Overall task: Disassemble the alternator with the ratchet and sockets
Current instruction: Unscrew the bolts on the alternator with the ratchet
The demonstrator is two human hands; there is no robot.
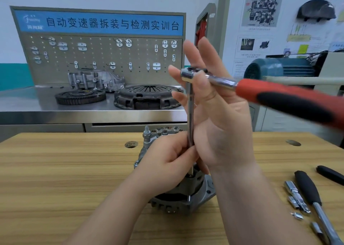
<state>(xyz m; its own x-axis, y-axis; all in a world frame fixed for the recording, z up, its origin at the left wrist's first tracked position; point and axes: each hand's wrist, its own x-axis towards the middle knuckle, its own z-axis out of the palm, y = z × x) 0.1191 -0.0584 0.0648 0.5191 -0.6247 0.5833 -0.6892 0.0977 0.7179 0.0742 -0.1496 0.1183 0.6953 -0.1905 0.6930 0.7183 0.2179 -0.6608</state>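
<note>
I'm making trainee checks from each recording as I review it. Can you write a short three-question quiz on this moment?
1. True or false: the left hand grips the extension bar just above the alternator.
2. The ratchet handle is: A) blue, B) red and black, C) yellow.
3. On which side of the alternator do the loose sockets lie on the wooden bench?

Key: 1 true; 2 B; 3 the person's right, beside a black-handled tool.
</note>
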